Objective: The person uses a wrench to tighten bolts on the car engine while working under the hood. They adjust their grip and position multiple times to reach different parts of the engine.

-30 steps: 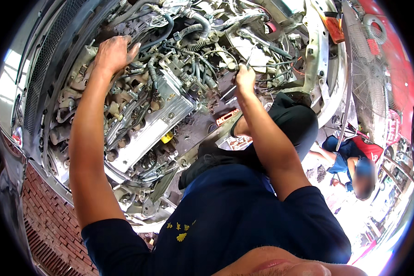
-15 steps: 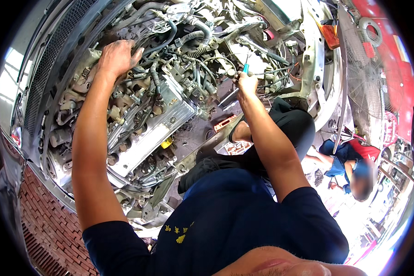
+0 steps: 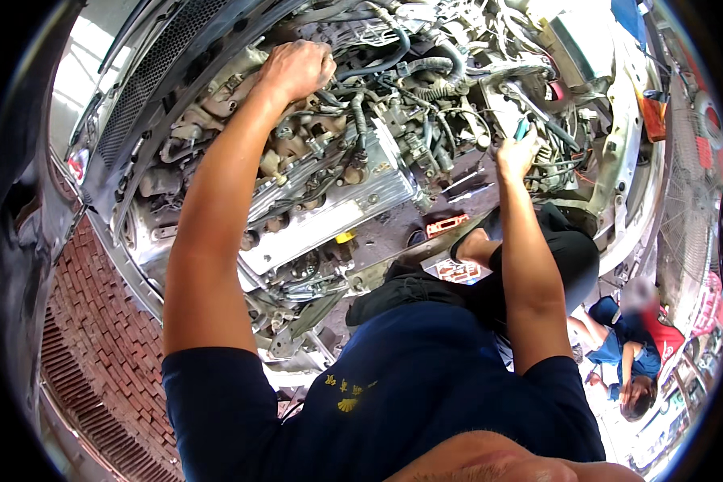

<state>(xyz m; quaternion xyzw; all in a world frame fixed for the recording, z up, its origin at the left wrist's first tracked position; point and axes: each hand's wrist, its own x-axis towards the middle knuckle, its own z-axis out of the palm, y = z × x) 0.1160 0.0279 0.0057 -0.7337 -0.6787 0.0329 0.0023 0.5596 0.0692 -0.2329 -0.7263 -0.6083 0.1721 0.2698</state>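
Note:
My left hand (image 3: 297,71) is at the far side of the engine bay, with its fingers curled down among the hoses and engine parts. Whatever lies under those fingers is hidden. My right hand (image 3: 516,154) is closed around a screwdriver with a teal handle (image 3: 522,128), whose tip is lost among the parts. It is over the right part of the bay, beside wiring and thin cables. Between my arms lies the engine, with its silver ribbed cover (image 3: 337,213). Black corrugated hoses (image 3: 426,66) run between the two hands.
A car battery-like box (image 3: 574,48) sits at the upper right, near an orange lamp (image 3: 652,112). My bare foot (image 3: 478,245) and dark-trousered knee are by the front frame. An orange-red object (image 3: 447,225) lies below. Another person (image 3: 639,353) crouches at the right. Brick paving (image 3: 108,321) is at left.
The whole view has shifted, so the engine bay appears farther right. My left hand's fingers have curled in more, while my right hand still grips the screwdriver.

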